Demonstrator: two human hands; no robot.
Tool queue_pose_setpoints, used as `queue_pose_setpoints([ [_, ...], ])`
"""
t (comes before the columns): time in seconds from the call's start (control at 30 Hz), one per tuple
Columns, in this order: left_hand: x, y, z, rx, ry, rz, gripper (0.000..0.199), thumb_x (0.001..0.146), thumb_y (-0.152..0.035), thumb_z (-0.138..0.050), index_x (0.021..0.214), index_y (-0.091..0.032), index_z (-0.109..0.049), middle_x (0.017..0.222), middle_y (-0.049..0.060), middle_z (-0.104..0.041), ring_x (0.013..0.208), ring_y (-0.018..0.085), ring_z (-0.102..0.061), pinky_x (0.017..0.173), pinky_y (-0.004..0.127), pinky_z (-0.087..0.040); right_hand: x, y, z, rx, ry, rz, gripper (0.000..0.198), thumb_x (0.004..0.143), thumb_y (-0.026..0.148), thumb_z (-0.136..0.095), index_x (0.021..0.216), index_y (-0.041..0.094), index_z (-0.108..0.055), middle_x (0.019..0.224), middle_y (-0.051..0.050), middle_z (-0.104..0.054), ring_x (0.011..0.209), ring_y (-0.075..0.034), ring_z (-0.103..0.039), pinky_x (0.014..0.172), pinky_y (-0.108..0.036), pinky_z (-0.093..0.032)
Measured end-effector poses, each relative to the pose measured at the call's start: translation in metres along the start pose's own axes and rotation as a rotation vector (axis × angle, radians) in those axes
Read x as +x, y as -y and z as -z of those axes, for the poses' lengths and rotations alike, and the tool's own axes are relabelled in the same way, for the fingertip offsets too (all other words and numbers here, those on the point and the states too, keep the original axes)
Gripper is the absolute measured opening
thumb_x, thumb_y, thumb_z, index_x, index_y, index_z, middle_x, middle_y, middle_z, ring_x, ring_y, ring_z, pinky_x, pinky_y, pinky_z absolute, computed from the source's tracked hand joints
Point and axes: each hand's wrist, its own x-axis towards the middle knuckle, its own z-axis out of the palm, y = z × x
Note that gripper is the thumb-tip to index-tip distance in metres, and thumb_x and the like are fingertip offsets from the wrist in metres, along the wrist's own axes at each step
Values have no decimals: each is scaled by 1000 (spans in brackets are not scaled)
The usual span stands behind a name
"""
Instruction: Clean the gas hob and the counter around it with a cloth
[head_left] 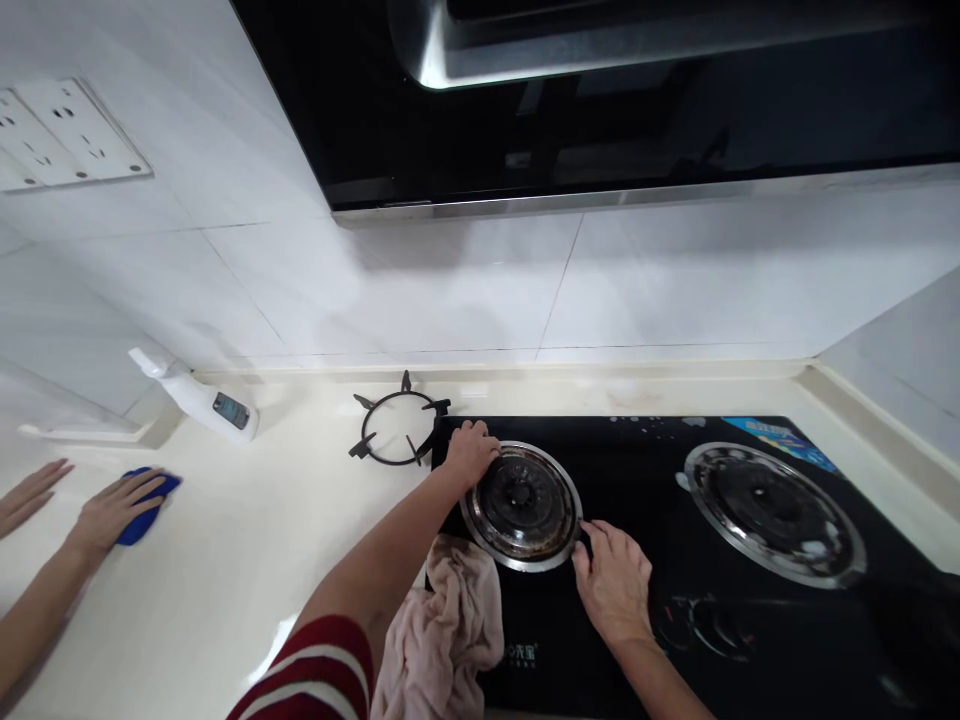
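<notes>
A round metal burner drip pan (pixel 525 562), stained brown inside its shiny rim, surrounds the left burner (pixel 520 490) of the black glass gas stove (pixel 622 470). My left hand (pixel 471 453) grips the pan's upper left rim with bent fingers. On the opposite side, my right hand (pixel 616 580) pinches the lower right rim between thumb and fingers. Whether the pan is lifted off the glass I cannot tell. A crumpled pinkish cloth (pixel 457 630) lies over the stove's front left corner, below my left forearm. The black pot stand (pixel 367 425) rests on the counter behind and left of that hand.
The right burner's ring (pixel 776 515) has whitish foam on it. A white spray bottle (pixel 202 400) leans at the left wall. At far left, another person's hand (pixel 112 510) presses a blue cloth (pixel 142 518) on the counter. A black range hood (pixel 600 120) overhangs the stove.
</notes>
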Motion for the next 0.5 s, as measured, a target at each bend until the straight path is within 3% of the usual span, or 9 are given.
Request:
queue_pose_setpoints([
  [0.3, -59, 13, 7, 74, 91, -45, 21, 90, -22, -54, 98, -26, -73, 107, 8, -56, 99, 24, -50, 77, 36, -44, -1, 1, 2, 26, -4, 13, 30, 90, 30, -42, 113, 21, -59, 117, -11, -59, 113, -29, -49, 95, -45, -38],
  [0.4, -50, 14, 9, 84, 93, -65, 22, 91, -21, -52, 97, -25, -73, 107, 8, -57, 99, 25, -50, 78, 37, -44, 0, 4, 4, 27, 13, -3, 28, 90, 29, -43, 111, 22, -59, 117, -10, -59, 113, -28, -50, 96, -46, -37],
  [0.5, -18, 10, 8, 87, 95, -99, 24, 91, -20, -50, 97, -25, -73, 110, 9, -58, 103, 26, -49, 80, 38, -43, 2, 7, 5, 13, 17, -16, 27, 89, 28, -43, 110, 22, -59, 116, -10, -59, 113, -28, -50, 97, -45, -37],
])
